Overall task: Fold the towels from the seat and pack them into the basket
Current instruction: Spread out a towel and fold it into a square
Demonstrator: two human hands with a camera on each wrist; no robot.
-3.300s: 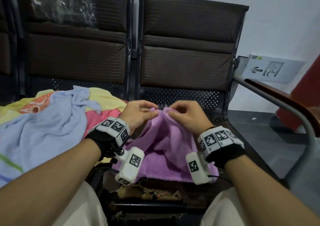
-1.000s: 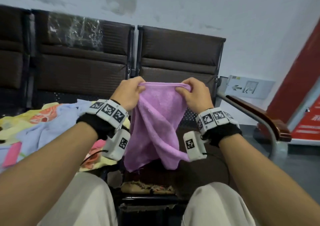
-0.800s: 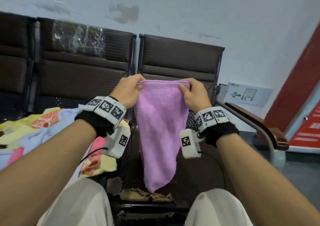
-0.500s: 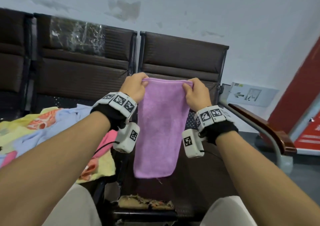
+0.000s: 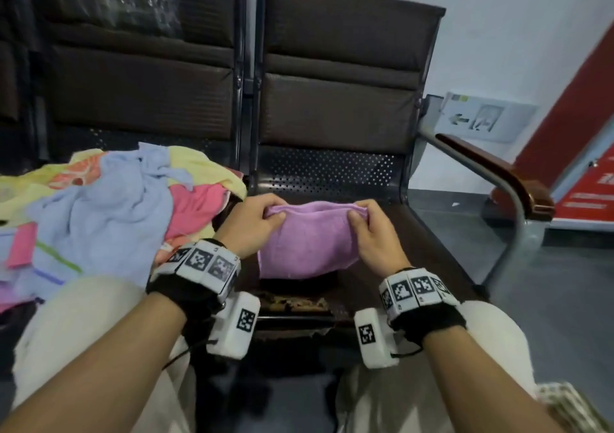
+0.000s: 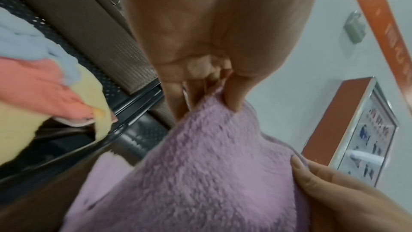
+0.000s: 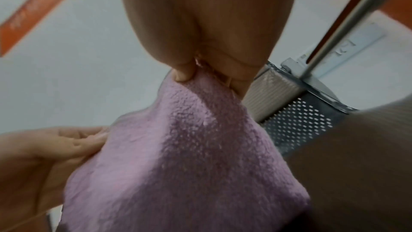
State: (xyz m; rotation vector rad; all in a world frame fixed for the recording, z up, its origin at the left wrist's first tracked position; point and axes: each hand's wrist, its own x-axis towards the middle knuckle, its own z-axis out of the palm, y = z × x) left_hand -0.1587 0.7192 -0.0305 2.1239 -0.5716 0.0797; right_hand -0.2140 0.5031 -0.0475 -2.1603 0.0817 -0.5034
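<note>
I had the purple towel (image 5: 307, 243) pinched at its far edge, my left hand (image 5: 252, 225) on one corner and my right hand (image 5: 368, 233) on the other. In both wrist views the thumb pressed the pile against curled fingers (image 6: 231, 94), so both hands were closed on cloth, not loose. The edge ran straight across between my hands, side to side, and sagged a little in the middle. The rest of the towel fell toward me from that edge and lay draped on the dark seat (image 5: 425, 243) just under my wrists, its near hem rumpled.

That was what the next fold would turn on, as I judged it: the free hem lay nearer my body than either hand, so the held edge would have to come back toward me over it. Neither hand was closer to it; the two stood level.

The pile of unfolded towels (image 5: 109, 200) lay beyond my left hand, on the neighbouring seat, close to that wrist but not touching the purple one. What might be the basket (image 5: 564, 406) showed only as a woven corner by my right knee; I could not tell for sure.
</note>
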